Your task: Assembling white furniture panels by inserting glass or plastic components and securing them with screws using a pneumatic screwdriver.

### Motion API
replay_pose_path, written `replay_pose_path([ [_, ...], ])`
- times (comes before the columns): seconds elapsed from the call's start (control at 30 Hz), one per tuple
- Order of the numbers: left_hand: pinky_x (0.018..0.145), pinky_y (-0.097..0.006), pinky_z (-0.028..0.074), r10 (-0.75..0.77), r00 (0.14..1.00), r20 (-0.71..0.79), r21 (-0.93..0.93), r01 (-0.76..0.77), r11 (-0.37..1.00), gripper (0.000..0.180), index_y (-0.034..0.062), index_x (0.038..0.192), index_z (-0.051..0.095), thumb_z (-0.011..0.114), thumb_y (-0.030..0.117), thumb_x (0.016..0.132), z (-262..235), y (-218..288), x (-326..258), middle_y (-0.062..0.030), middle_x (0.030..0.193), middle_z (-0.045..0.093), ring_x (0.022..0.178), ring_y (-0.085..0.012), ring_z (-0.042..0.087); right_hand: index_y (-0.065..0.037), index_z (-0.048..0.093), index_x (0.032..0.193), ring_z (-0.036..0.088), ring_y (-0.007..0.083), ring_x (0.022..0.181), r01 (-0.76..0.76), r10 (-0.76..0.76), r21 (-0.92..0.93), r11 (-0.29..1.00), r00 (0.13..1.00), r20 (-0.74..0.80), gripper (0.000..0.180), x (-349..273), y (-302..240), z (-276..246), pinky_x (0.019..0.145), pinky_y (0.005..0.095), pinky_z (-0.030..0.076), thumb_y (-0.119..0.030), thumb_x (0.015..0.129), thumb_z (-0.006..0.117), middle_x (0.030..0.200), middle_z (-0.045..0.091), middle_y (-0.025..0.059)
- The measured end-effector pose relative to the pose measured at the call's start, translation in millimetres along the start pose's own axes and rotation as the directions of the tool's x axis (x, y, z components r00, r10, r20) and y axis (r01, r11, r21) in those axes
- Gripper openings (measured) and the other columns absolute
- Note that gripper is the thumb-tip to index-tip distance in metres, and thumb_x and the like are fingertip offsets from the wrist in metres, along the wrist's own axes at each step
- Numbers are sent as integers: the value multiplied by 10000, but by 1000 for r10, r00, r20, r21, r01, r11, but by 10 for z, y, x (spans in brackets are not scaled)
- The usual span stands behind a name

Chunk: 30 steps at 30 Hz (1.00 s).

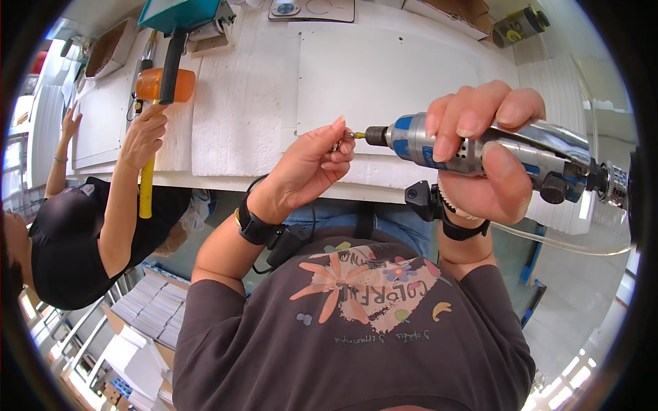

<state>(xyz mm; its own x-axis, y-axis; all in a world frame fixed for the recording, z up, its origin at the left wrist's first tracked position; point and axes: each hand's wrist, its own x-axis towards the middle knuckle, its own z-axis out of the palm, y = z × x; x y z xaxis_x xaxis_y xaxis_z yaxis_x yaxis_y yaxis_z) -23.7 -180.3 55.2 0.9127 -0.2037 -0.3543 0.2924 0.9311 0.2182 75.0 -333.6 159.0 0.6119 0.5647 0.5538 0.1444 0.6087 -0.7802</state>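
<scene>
In my right hand [490, 140] is a silver and blue pneumatic screwdriver [459, 144], lying nearly level with its tip toward the left. My fingers wrap over its body from above and the thumb is underneath. A thin yellowish bit [360, 135] sticks out of its black chuck [376, 135]. My left hand [312, 163] is closed in a pinch at the bit's tip, holding small metal screws [336, 146], partly hidden by the fingers. Beyond both hands lies a flat white panel [384, 75] on the white-covered bench [236, 116].
At my left a co-worker's hand [142, 137] grips an orange-headed mallet [177, 85] with a yellow handle. A teal bin [179, 14] stands behind it. An open carton [452, 17] and a dark canister [521, 27] sit at the far right. A clear hose [569, 244] trails at my right.
</scene>
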Motion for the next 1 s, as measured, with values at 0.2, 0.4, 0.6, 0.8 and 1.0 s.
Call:
replay_pose_path([
  [0.2,473,-131,315,22,999,28,51,-24,998,265,38,853,545,477,283,926,-59,-25,-8,2,700,477,601,-38,352,-93,454,993,520,178,617,-5,5,4,1000,1000,2,269,-6,39,28,684,357,406,-140,737,519,860,521,90],
  [0.4,486,-137,299,83,993,79,145,-94,985,267,39,848,539,488,291,920,-88,-38,-14,2,706,482,587,-31,343,-94,453,993,517,180,614,-11,11,1,1000,1000,22,266,10,71,41,677,367,404,-134,736,508,865,525,91],
  [0.6,491,-143,301,144,990,-12,212,-138,967,258,27,841,532,521,278,903,-175,57,-39,0,718,489,578,-28,336,-51,439,978,540,197,621,-34,39,129,991,999,-37,252,96,267,36,714,388,459,-43,732,494,847,549,157],
  [0.8,486,-144,300,240,941,-237,467,-106,878,384,-26,924,561,433,336,941,-228,298,-62,1,712,478,582,-38,356,6,507,916,568,202,569,1,4,96,995,998,-56,200,345,642,71,591,334,495,10,716,515,771,589,162],
  [1.0,500,-155,292,436,884,-170,618,-249,746,314,-16,1109,499,406,239,951,-520,737,-125,26,672,438,568,-44,355,49,565,764,588,163,570,33,-32,-55,998,999,27,94,615,934,100,582,284,497,-29,724,531,733,599,130],
])
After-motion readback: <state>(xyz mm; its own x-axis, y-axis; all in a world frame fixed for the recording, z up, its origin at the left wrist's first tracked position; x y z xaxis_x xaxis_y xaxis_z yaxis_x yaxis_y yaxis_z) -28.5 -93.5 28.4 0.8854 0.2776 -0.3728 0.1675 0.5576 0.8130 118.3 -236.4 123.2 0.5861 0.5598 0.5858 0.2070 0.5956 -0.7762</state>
